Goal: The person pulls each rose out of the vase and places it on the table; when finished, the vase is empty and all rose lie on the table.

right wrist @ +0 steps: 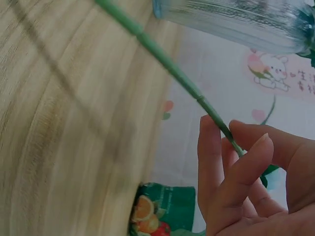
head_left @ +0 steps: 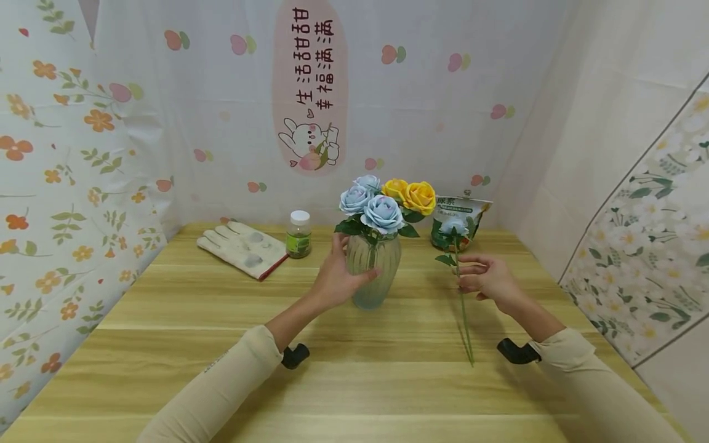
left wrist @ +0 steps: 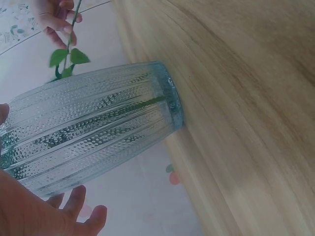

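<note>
My left hand (head_left: 338, 277) holds a ribbed glass vase (head_left: 388, 264) round its side, thumb across the front. The vase stands on the wooden table with light blue roses (head_left: 382, 213) and yellow roses (head_left: 420, 197) above its mouth. In the left wrist view, a green stem shows through the dimpled glass (left wrist: 98, 118). To the right, my right hand (head_left: 490, 282) pinches the long green stem (right wrist: 170, 66) of a single light blue rose between thumb and fingers. Its bloom (head_left: 455, 226) points up and the bare stem end hangs down toward me.
Behind the single rose stands a green and white pouch (head_left: 477, 215). Left of the vase are a small white-capped bottle (head_left: 300, 237) and a whitish work glove (head_left: 238, 246). Black curved pieces (head_left: 517, 351) show by both sleeves. Printed cloth (head_left: 221, 111) hangs behind the table.
</note>
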A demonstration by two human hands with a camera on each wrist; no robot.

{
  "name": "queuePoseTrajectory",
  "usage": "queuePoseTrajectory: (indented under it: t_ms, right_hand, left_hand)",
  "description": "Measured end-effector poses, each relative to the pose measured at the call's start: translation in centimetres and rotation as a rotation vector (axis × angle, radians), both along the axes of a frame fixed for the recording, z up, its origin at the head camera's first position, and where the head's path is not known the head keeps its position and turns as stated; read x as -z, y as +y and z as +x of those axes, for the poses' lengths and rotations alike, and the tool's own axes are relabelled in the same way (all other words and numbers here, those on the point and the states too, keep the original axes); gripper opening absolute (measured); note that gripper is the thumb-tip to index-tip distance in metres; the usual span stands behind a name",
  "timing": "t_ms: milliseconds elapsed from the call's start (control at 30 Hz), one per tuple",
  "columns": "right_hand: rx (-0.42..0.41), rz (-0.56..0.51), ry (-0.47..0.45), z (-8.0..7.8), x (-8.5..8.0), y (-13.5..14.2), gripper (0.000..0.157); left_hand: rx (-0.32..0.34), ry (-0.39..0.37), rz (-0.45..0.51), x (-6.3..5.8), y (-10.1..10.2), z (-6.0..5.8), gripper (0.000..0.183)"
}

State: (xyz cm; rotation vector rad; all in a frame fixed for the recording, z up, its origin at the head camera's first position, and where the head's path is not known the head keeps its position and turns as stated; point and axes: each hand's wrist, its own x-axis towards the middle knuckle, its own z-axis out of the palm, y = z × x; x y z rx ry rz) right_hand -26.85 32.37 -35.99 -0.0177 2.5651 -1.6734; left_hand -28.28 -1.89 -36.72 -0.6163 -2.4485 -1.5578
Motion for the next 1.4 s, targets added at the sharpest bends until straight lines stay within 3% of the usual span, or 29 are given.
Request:
queuePoseTrajectory:
  t_ms: [367,900,1400]
  right_hand:
    - [-0.023,0.041,-0.031,-1.5,1.8,-0.5,0.055]
    - [-0.042,0.066,-0.078,-1.7,3.2,-0.4,0.058]
    - [-0.057,0.052,-0.084,-2.4,4.6,-1.6,0.05]
  left_hand:
    - [0.005,0.0,0.005,0.0,0.0,0.0,0.088]
    - [0.004,0.009,-0.014,0.0,0.0,0.0,0.087]
    - [0.005,0.008,-0.021,0.1,0.0,0.1,0.086]
